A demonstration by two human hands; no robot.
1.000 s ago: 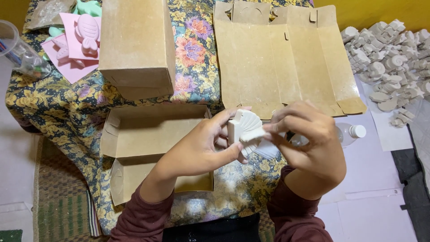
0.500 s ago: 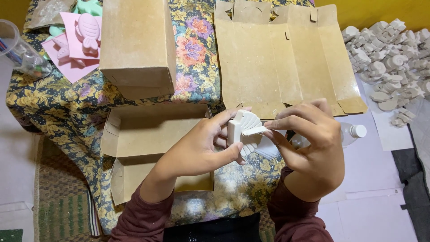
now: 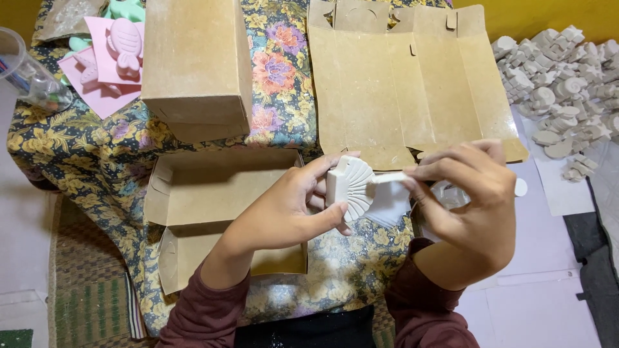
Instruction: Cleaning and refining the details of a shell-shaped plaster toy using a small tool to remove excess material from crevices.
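From the head view I see my left hand (image 3: 293, 209) with its grip closed around a white shell-shaped plaster piece (image 3: 348, 187), thumb under its lower edge and fingers behind it, so the ribbed face stands upright and turned toward my right hand (image 3: 467, 206). The piece sits in the air just above the near edge of the table (image 3: 97, 161), which is covered in a dark floral cloth. My right hand's grip is pinched narrow on a thin white tool (image 3: 387, 178), whose tip touches the right rim of the shell; what kind of tool it is I cannot tell.

Below my left hand lies an open brown cardboard box (image 3: 219, 193) with its flaps spread. Beyond it stands a closed brown cardboard box (image 3: 196, 61). To the right of that, a flattened brown cardboard box blank (image 3: 406, 77) lies unfolded across the cloth. In the far left corner are pink moulds (image 3: 113, 61) and a clear plastic cup (image 3: 29, 77) lying on its side. At the far right, on a white surface, sits a heap of white plaster pieces (image 3: 561, 77), well apart from both hands.
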